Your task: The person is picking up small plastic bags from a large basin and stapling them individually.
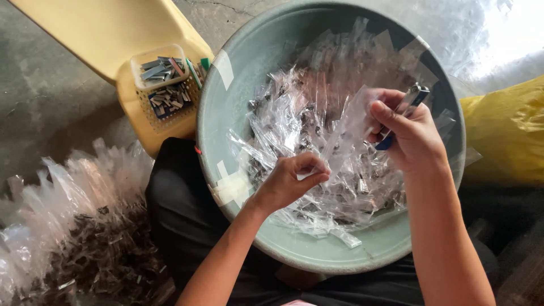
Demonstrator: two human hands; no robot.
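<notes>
The left hand (292,180) is closed in a pinch, thumb and fingertips meeting on the lower end of a small clear plastic bag (345,127), which stretches up to the right hand (411,136). Held at both ends like this, the bag is drawn taut above the basin (226,102) — probably so its mouth stays flat and anything that slips falls back in. The right hand is curled shut around a small stapler (411,102) with a metal top and a blue underside, its thumb lying over the bag's upper end near the stapler's nose. The wide grey-green basin rests on the person's lap and holds a heap of similar clear bags (306,141) with small dark pieces inside. Just beside its rim, on a yellow stool (102,28), a small tub (161,82) of staple strips stands within easy reach of the left hand. A second heap of filled bags (73,226) lies on the floor — well apart from both hands.
</notes>
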